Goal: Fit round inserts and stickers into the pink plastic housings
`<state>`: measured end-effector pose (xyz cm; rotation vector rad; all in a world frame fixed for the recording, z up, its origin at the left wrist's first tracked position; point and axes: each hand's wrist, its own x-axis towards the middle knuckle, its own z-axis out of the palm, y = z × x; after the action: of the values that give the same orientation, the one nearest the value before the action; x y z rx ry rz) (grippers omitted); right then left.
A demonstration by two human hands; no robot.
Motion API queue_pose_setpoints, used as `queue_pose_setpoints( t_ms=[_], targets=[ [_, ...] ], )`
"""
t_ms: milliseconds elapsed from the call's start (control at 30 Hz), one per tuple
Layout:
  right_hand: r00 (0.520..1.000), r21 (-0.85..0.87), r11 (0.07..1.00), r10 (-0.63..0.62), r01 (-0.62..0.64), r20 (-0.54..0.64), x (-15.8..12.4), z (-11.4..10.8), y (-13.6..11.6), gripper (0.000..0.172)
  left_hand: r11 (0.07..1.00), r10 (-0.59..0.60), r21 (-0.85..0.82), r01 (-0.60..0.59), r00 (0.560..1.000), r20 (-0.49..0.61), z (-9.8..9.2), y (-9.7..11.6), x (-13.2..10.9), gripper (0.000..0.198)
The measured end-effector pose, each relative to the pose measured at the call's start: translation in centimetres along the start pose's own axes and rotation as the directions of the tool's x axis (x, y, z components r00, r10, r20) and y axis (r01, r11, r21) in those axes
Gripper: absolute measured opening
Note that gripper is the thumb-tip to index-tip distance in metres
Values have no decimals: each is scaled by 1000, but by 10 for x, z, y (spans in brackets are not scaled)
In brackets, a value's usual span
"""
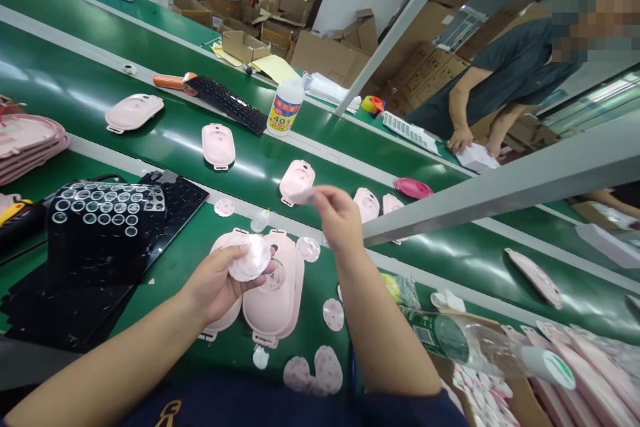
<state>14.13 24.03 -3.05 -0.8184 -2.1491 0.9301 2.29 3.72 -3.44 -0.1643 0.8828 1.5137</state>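
My left hand (213, 283) grips a round, shiny patterned disc (249, 259), possibly several stacked together. Below it lie pale pink plastic lids (270, 310), partly covered by the hand. Raised above the bench, my right hand (341, 217) pinches a thin translucent piece of film (304, 197), blurred at its edge. Behind that film, a pink lid (296, 180) rests on the green conveyor belt. Loose spotted discs (333, 315) lie around the lids, and a small clear dropper bottle (261, 220) stands just beyond them.
Black sheets (95, 267) with rings cover the left bench. A white bottle labelled 401 (287, 107) stands across the belt. A clear drink bottle (493, 343) lies at right, by a box of pink parts (565, 367). A grey metal post (500, 190) slants across. A co-worker (500, 73) handles a white box.
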Motion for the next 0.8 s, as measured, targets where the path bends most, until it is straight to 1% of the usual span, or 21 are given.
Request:
queue_pose_setpoints(
  t_ms=[33,67,100,167,200,267,367,467,567,700,800],
  targets=[
    [987,-76,986,143,-148,-68,19,3,12,26,1000,-1,-1,1,1000,1,0,0,-1,19],
    [972,-125,966,213,-225,-103,37,7,23,30,1000,-6,-3,6,1000,7,0,0,-1,20],
    [960,-162,949,255,-272,-117,55,10,34,35,1000,-14,-4,14,1000,12,0,-1,-3,20],
    [950,-225,923,293,-311,-111,84,15,54,46,999,-32,-7,32,999,2,0,-1,-6,21],
    [948,-259,912,300,-317,-103,94,17,62,48,999,-37,-9,37,999,-15,0,-1,-7,21],
    [951,-337,890,297,-307,-82,105,20,75,47,999,-37,-11,36,996,-75,0,0,-11,21],
    [961,-463,849,277,-253,-16,105,24,88,41,1000,-17,-9,15,990,-137,-3,2,-13,22],
    [954,-583,784,296,-212,51,95,28,96,40,1000,-5,-19,3,991,-135,-6,4,-12,23],
    [943,-669,718,323,-192,76,82,31,98,43,1000,-20,-22,17,992,-127,-7,5,-7,22],
    [933,-713,677,348,-182,93,75,29,97,49,998,-55,-22,53,994,-97,-5,5,-3,23],
    [922,-707,668,382,-232,58,77,25,87,58,999,-50,-19,48,994,-98,-5,6,-2,22]
  ],
)
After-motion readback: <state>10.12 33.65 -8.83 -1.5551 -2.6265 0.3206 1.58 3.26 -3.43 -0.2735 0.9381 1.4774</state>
